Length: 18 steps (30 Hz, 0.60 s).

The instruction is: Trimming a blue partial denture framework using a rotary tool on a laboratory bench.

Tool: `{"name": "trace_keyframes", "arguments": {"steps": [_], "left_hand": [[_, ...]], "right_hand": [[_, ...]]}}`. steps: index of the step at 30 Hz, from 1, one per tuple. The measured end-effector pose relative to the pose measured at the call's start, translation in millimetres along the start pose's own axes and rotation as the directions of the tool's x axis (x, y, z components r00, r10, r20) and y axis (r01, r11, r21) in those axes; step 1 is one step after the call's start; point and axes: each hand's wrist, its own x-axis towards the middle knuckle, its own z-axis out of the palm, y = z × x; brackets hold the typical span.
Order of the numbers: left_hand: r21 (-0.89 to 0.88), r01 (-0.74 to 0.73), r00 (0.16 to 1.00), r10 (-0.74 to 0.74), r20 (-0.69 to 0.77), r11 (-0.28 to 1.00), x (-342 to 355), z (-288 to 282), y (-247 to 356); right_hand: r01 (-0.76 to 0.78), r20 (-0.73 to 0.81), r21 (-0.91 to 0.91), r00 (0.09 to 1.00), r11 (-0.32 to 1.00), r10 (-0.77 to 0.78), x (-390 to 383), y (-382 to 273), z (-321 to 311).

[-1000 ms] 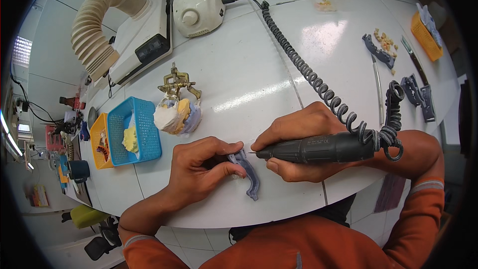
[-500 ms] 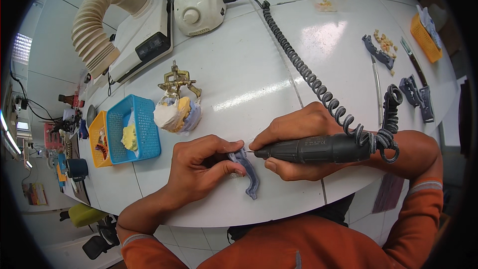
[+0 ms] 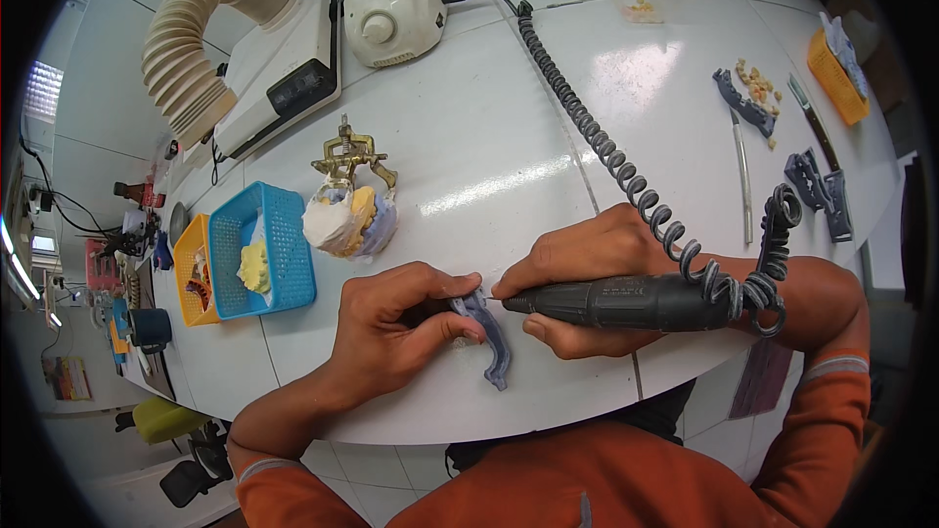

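Between the thumb and fingers of my left hand (image 3: 406, 318) is a curved grey-blue putty dental mould (image 3: 489, 337), its lower end hanging free over the table. My right hand (image 3: 587, 254) grips a black rotary handpiece (image 3: 621, 303) like a pen. The thin bit at its tip points at the mould's upper end, close to my left fingertips; whether it touches cannot be made out. A grey coiled cord (image 3: 606, 147) runs from the handpiece's rear over my right wrist to a white control box (image 3: 391, 10).
Left of centre stands a brass articulator (image 3: 347, 156) with a plaster dental model (image 3: 352, 223). Blue (image 3: 298, 264) and yellow (image 3: 196, 230) baskets sit beside it. A hose-fitted white unit (image 3: 284, 73) is behind. At right lie a knife (image 3: 817, 122), a metal tool (image 3: 741, 181) and more mould pieces (image 3: 743, 106).
The handpiece's rear end has shifted slightly right and downward. Both hands otherwise keep nearly the same pose, still holding the mould and the handpiece.
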Motion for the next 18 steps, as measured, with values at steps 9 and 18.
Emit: {"name": "trace_keyframes", "arguments": {"steps": [9,18], "left_hand": [[-0.037,-0.037,0.998,0.035,-0.048,0.999,2.2,2.6,1.0],[-0.038,-0.027,0.999,0.026,-0.036,0.999,2.3,2.2,1.7]], "right_hand": [[0.042,-0.025,0.004,0.999,0.999,-0.042,0.5,-1.6,-1.6],[0.034,-0.034,0.02,0.999,0.999,-0.033,-0.3,-0.8,-0.6]]}}
